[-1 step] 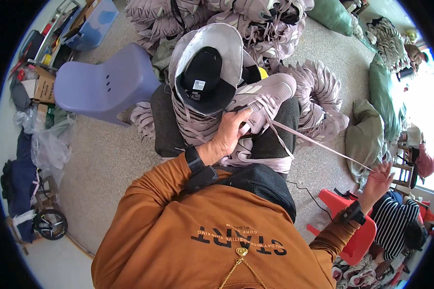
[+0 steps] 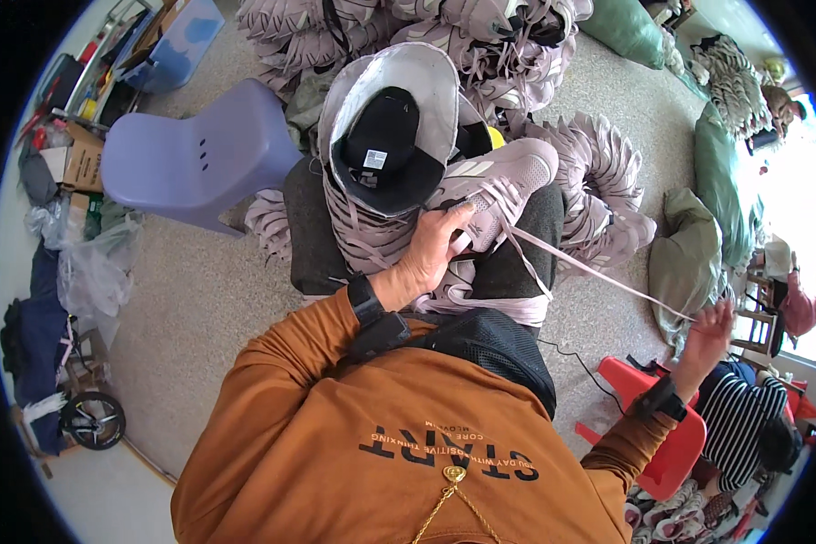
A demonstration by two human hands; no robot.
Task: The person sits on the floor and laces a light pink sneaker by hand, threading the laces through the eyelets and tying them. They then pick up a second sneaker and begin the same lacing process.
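A pale pink shoe upper (image 2: 526, 168) with white stripes rests over my knees, toe pointing away to the right. My left hand (image 2: 433, 243) grips it near the lacing, thumb on top and fingers partly hidden beneath. From its eyelets a pink shoelace (image 2: 598, 269) runs taut to the right. Well out to the right, my right hand (image 2: 710, 337) pinches the lace's far end. Beside the held upper, a stack of nested pink uppers (image 2: 358, 222) stands on my lap, its open end showing white lining and a black insole-shaped piece (image 2: 383, 131). More loose lace hangs across my lap.
A purple plastic chair (image 2: 195, 159) stands to the left. Bundles of pink uppers (image 2: 598, 181) lie on the floor ahead and right. Green sacks (image 2: 725, 181) stand at the right. Near my right arm is a red stool (image 2: 671, 453), with a person in striped clothing (image 2: 739, 422) beyond.
My right hand has shifted very slightly upward, still holding the lace taut. My left hand and the shoe upper stay put.
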